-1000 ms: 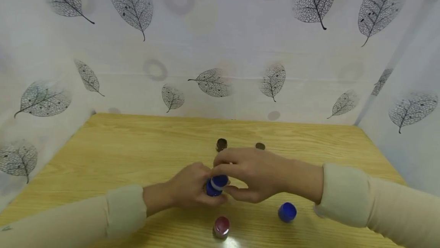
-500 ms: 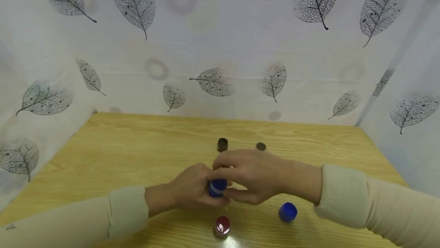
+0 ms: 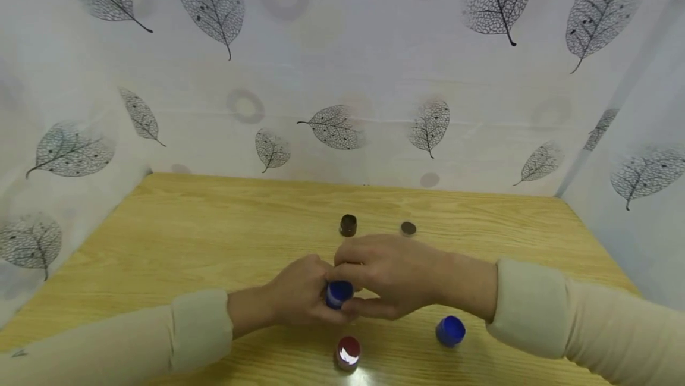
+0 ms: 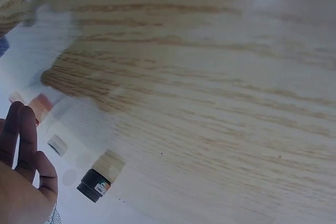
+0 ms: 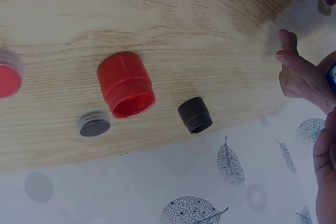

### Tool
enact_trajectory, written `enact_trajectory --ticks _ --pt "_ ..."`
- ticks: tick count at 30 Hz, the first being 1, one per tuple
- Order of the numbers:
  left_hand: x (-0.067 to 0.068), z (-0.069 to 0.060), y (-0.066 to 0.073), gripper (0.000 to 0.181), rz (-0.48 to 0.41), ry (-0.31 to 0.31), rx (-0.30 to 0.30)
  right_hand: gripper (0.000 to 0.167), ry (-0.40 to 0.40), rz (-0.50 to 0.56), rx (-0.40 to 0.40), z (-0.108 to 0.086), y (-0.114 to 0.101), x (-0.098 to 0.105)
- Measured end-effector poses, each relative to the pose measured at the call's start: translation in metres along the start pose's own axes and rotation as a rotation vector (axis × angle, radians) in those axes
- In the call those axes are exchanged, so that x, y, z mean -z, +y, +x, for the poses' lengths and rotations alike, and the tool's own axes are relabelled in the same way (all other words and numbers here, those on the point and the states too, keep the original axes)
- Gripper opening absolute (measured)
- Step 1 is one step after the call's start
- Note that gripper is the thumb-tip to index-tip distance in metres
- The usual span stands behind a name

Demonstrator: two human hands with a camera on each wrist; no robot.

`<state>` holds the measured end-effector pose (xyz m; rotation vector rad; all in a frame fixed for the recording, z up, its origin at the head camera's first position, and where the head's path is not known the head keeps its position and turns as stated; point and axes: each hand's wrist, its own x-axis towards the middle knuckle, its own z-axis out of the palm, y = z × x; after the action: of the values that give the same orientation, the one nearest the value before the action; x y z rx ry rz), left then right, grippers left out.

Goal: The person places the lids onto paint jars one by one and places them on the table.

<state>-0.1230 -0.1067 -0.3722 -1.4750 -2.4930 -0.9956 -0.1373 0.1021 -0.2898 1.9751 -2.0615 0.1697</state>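
In the head view my left hand [image 3: 297, 292] grips a small blue paint jar [image 3: 338, 298] over the middle of the table. Its lid [image 3: 341, 287] has a blue top and sits on the jar's mouth. My right hand [image 3: 393, 279] comes over from the right and pinches the lid between thumb and fingers. Much of the jar is hidden by both hands; only a bit of its blue label side [image 5: 333, 77] shows at the right wrist view's edge. Whether the lid is seated fully, I cannot tell.
A second blue pot [image 3: 451, 331] stands at right; a dark red jar [image 3: 348, 353] is nearer me. Farther back are an uncapped black jar [image 3: 348, 225] and its dark lid [image 3: 408, 228]. The right wrist view shows an open red jar [image 5: 126, 85] and a red-faced lid [image 5: 8, 74].
The lid sat tilted and apart from the jar a second ago; now the two line up, and the blue jar looks more upright. Both hands have barely shifted.
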Motion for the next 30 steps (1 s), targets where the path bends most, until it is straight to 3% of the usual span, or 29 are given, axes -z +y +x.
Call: enact_trajectory --ticks 9,12,19,27,30 --pt "-0.002 0.0 -0.001 0.024 0.04 0.037 -0.051 0.034 0.047 -0.092 -0.047 0.001 -0.001 -0.004" --pt "-0.002 0.001 0.0 0.032 0.059 0.056 -0.068 0.036 0.052 -0.114 -0.073 0.002 -0.001 -0.005" --pt "-0.003 0.001 0.001 0.038 0.094 0.086 -0.061 0.042 0.063 -0.162 -0.111 0.004 -0.004 -0.008" --pt "-0.006 -0.001 0.01 0.033 0.263 0.165 -0.043 0.052 0.049 -0.192 -0.2 0.007 -0.008 -0.012" --pt "-0.006 0.001 0.012 0.033 0.263 0.186 -0.057 0.05 0.043 -0.228 -0.15 0.005 -0.005 -0.008"
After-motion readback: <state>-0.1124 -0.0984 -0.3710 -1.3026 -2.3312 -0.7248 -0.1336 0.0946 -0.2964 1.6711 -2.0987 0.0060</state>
